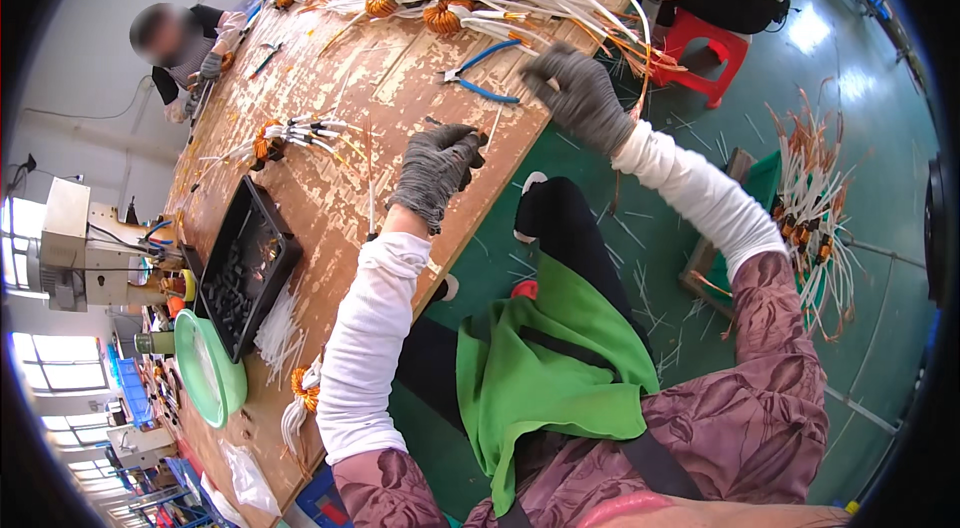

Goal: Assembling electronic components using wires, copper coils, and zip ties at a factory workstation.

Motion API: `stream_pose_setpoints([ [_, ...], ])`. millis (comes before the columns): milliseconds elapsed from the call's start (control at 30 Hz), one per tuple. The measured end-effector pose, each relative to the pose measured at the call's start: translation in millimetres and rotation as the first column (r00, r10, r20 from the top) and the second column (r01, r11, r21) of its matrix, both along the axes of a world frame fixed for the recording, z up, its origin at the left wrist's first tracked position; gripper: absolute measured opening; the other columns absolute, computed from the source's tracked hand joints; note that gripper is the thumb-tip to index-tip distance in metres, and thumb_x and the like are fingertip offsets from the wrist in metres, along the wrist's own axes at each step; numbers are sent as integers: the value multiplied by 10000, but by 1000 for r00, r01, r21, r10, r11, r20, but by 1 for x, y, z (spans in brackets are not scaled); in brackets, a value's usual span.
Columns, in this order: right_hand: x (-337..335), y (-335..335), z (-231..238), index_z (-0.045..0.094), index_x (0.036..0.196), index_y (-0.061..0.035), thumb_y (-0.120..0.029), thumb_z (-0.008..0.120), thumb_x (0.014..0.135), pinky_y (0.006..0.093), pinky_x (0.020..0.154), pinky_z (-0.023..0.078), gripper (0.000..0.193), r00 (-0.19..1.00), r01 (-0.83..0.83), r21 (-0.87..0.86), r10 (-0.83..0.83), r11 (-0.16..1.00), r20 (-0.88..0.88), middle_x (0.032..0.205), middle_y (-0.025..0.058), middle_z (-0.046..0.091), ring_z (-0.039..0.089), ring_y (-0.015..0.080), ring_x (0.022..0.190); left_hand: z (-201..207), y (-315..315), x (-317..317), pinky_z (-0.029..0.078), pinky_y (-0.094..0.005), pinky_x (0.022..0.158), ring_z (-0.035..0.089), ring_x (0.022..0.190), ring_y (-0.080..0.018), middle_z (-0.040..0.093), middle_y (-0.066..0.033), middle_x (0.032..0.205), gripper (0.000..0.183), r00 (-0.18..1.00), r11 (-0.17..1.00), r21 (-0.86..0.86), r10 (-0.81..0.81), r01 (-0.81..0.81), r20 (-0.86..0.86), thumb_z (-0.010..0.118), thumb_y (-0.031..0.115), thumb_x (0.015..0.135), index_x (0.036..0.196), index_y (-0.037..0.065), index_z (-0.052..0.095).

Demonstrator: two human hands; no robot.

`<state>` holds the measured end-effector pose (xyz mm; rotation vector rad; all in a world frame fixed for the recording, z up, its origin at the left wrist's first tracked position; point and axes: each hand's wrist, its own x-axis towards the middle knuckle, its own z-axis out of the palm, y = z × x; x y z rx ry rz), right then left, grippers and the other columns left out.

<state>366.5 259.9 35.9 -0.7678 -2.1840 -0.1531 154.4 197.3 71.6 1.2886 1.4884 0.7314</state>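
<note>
My left hand [437, 171], in a dark grey glove, is over the table near its front edge, its fingers curled. A thin pale strand shows by its fingertips, but I cannot make out what the fingers hold. My right hand [580, 93], gloved alike, is raised at the table's edge with bent fingers drawn together; anything in them is hidden. Just left of it lies a pair of blue-handled cutting pliers [484, 73], jaws toward the left. Beyond my left hand, a copper-wound coil [267, 142] with white leads rests on the worn wooden table [340, 193].
Many orange coils with white leads [440, 18] are heaped at the far end. A black tray [250, 268] of small dark parts and a green basin [208, 368] stand left. A red stool [705, 53] and a bin of wired coils [765, 178] are right. Two people sit nearby.
</note>
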Motion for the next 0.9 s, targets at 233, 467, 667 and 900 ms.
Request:
stream_pose_setpoints([
  [233,-19,-16,-39,460,1095,99,41,361,865,442,952,462,256,49,-999,-31,-634,-39,-772,1078,201,501,556,313,1019,-3,2,-2,377,-224,430,480,481,-79,623,-67,678,217,999,999,36,3,-2,-36,576,165,859,975,-4,646],
  [467,-32,-22,-42,480,1103,48,31,412,875,438,953,455,238,1,-990,-79,-564,115,-826,1094,186,538,545,299,1071,-1,-2,2,419,-236,484,531,537,-93,646,-77,704,224,998,999,38,-17,19,-55,585,176,853,957,-12,648],
  [667,-40,-31,-32,500,1084,2,-8,496,872,396,923,464,213,43,-982,-144,-588,126,-808,1054,175,589,568,271,1041,-1,-1,1,452,-260,542,573,587,-103,662,-81,717,219,995,999,23,-26,28,-96,583,179,856,952,-5,651],
  [900,-45,-41,-16,512,1072,10,-12,528,863,323,893,479,211,131,-945,-266,-527,188,-840,1033,173,606,593,250,1000,-9,3,-1,402,-226,449,514,501,-84,646,-62,684,237,991,996,79,-39,50,-131,602,207,852,978,15,658],
])
